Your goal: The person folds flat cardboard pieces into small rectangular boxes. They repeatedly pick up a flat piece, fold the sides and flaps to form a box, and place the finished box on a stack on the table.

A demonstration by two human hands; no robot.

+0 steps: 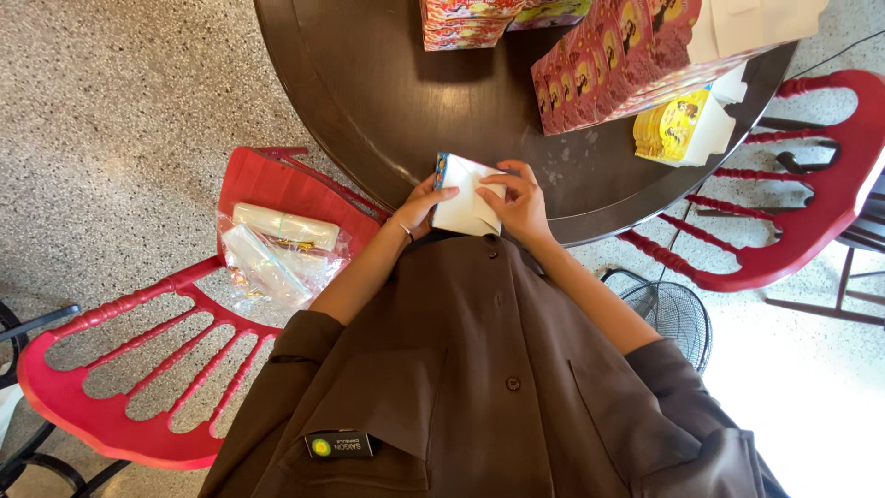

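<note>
Both hands hold a small flat cardboard carton (464, 198), white on its inner side with a blue printed edge, at the near rim of the round dark wooden table (406, 101). My left hand (421, 205) grips its left side, thumb across the white face. My right hand (516, 203) pinches its right side, fingers bent over a flap. Brown shirt sleeves cover both arms.
Rows of red printed cartons (599, 60) and a stack (461, 23) stand at the table's far side, with a yellow stack (671, 129) at the right. A red chair (166, 369) on the left holds a plastic bag (277, 258). Another red chair (811, 184) and a fan (673, 314) are at the right.
</note>
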